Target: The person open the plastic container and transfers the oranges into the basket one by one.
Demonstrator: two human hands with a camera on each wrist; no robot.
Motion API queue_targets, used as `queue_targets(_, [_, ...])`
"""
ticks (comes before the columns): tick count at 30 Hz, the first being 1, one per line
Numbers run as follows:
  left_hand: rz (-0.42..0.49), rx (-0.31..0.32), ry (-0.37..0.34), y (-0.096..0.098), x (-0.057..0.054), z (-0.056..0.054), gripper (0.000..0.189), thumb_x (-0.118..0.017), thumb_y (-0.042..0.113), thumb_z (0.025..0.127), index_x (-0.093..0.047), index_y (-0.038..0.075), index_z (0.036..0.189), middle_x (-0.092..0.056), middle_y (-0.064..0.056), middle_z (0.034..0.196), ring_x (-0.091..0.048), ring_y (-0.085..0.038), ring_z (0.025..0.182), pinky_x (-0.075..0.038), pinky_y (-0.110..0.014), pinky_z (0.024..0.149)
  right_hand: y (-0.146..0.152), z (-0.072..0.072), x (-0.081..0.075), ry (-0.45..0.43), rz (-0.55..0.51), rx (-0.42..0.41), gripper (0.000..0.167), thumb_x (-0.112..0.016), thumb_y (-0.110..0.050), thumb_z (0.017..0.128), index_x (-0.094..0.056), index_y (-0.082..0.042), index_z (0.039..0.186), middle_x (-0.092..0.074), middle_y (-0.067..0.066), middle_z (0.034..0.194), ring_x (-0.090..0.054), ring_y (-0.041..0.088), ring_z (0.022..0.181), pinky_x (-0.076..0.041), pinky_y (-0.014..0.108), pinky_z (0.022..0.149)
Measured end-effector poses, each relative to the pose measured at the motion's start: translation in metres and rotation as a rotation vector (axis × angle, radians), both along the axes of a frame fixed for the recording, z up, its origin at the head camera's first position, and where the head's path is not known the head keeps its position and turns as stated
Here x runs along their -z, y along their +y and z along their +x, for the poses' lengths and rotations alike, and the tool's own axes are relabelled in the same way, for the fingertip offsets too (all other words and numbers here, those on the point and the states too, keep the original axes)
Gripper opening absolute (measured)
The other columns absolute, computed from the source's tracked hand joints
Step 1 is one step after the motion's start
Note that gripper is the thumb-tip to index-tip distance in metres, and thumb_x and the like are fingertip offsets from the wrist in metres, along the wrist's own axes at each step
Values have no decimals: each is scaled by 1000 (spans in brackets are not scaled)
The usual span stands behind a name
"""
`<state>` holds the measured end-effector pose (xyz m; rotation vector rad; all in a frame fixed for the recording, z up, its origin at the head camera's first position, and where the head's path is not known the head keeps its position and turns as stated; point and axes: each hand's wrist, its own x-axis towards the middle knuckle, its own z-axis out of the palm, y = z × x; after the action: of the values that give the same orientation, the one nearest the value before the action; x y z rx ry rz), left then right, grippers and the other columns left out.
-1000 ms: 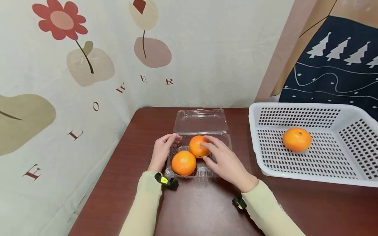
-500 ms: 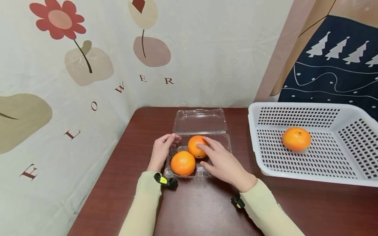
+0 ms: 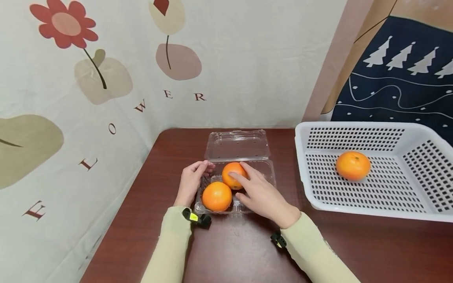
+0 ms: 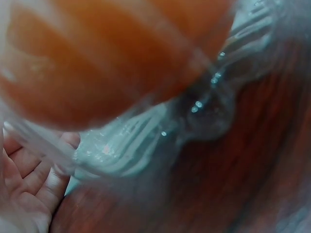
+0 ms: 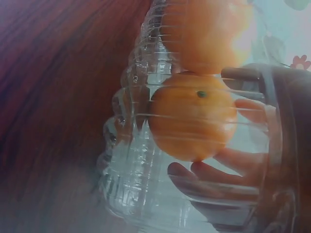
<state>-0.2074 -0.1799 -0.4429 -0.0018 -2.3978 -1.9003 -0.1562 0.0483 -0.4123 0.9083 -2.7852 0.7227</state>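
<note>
A clear plastic clamshell box (image 3: 244,206) stands on the table with its lid (image 3: 237,145) folded back. Two oranges lie in its left half: the front orange (image 3: 217,196) and the back orange (image 3: 233,175), close together. My right hand (image 3: 260,194) reaches over the box, its fingers curved round the back orange. Through the plastic, the right wrist view shows fingers (image 5: 233,158) at that orange's side. My left hand (image 3: 191,181) rests at the box's left wall with relaxed fingers. In the left wrist view, this hand's fingers (image 4: 41,174) lie beside the clear wall.
A white perforated basket (image 3: 308,188) stands at the right with one orange (image 3: 353,166) in it. Brown tabletop (image 3: 230,251) lies in front of the box. A printed cloth (image 3: 247,78) hangs behind the table, along its back and left sides.
My right hand has slid a little left, its fingers farther over the back orange. My left hand keeps its place at the box. The whole head view has shifted slightly.
</note>
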Motion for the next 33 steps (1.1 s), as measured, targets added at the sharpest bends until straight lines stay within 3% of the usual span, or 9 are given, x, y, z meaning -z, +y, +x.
queue_targets(4, [-16, -14, 6, -4, 13, -5, 34, -52, 39, 88, -68, 10, 95, -66, -4, 92, -60, -18, 85, -48, -30, 76, -2, -2, 3, 9, 10, 3, 55, -64, -28, 81, -43, -25, 132, -22, 11, 144, -34, 30, 123, -38, 42, 93])
queue_targets(10, [-7, -17, 8, -3, 13, -5, 33, -52, 38, 89, -67, 9, 94, -66, -6, 92, -60, -19, 84, -49, -31, 75, -3, -4, 5, 11, 42, 10, 62, -64, -31, 80, -38, -24, 136, -19, 8, 146, -26, 23, 129, -39, 40, 94])
queue_targets(19, [-13, -22, 23, -4, 13, -7, 35, -52, 40, 88, -67, 9, 95, -66, -5, 92, -59, -18, 84, -48, -30, 75, -2, -5, 5, 77, 35, 37, 55, -63, -30, 82, -42, -26, 133, -27, 9, 142, -33, 25, 123, -42, 39, 90])
queue_targets(26, [-12, -20, 13, -5, 12, -6, 35, -52, 40, 88, -67, 9, 95, -66, -5, 92, -60, -19, 85, -49, -31, 75, -3, -3, 8, 79, 19, 118, 56, -64, -29, 80, -42, -27, 131, -35, 9, 128, -42, 22, 108, -49, 33, 73])
queue_targets(33, [-5, -25, 16, -4, 12, -5, 34, -52, 39, 89, -67, 9, 95, -66, -5, 92, -60, -19, 85, -49, -31, 75, -3, -2, 7, 33, 41, 130, 61, -64, -33, 79, -36, -27, 133, -29, 8, 137, -41, 23, 113, -51, 34, 66])
